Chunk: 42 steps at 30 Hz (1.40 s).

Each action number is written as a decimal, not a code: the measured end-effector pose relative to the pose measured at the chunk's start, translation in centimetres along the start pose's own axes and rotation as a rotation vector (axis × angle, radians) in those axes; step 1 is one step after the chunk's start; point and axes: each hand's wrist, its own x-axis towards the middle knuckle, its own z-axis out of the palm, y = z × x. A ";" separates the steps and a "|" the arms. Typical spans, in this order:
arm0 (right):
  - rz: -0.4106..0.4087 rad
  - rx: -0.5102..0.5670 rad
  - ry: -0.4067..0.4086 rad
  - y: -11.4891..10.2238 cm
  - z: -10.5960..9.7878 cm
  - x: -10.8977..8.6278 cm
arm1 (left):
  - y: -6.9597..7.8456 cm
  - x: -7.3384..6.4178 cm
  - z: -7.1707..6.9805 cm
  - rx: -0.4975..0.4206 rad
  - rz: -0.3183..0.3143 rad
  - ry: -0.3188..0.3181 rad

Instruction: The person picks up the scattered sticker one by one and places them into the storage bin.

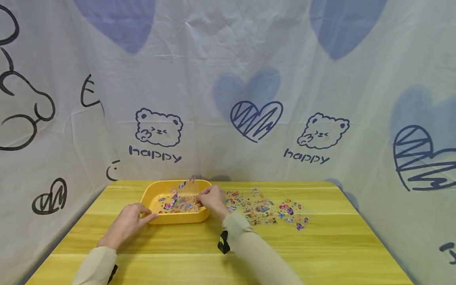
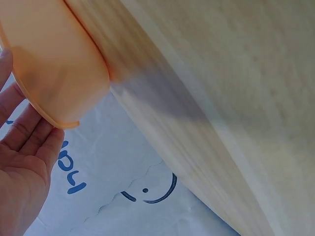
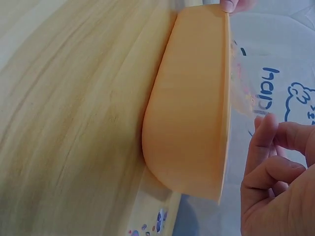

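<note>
A yellow plastic tray stands on the table's left half. My left hand holds its near left corner, and in the left wrist view the fingers meet the rim. Over the tray's right end, my right hand pinches a clear sticker sheet between thumb and fingertips. Small colourful prints dot this see-through sheet, which rises above the rim. More colourful stickers show inside the tray; whether they are separate sheets I cannot tell.
Right of the tray, several clear patches of colourful stickers lie flat on the yellow wood-grain table. A white cloth with drawn bears and hearts hangs behind the table and at both sides.
</note>
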 end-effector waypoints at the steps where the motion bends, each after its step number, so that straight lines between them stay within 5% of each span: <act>1: -0.004 -0.003 0.004 0.1 0.0 0.0 | 0.0 0.0 0.0 0.001 0.006 0.000; 14: -0.038 -0.039 0.027 0.4 0.5 0.1 | -0.2 0.3 0.0 0.015 0.005 0.007; 28: -0.033 0.018 0.043 0.2 3.5 0.1 | -0.1 0.1 0.1 0.007 0.010 0.026; 37: -0.023 -0.073 0.057 0.1 4.4 -0.1 | -0.2 0.1 0.2 -0.008 0.017 0.031; 42: -0.010 -0.149 0.000 -0.1 4.4 0.1 | -0.3 0.2 0.1 -0.009 0.024 0.032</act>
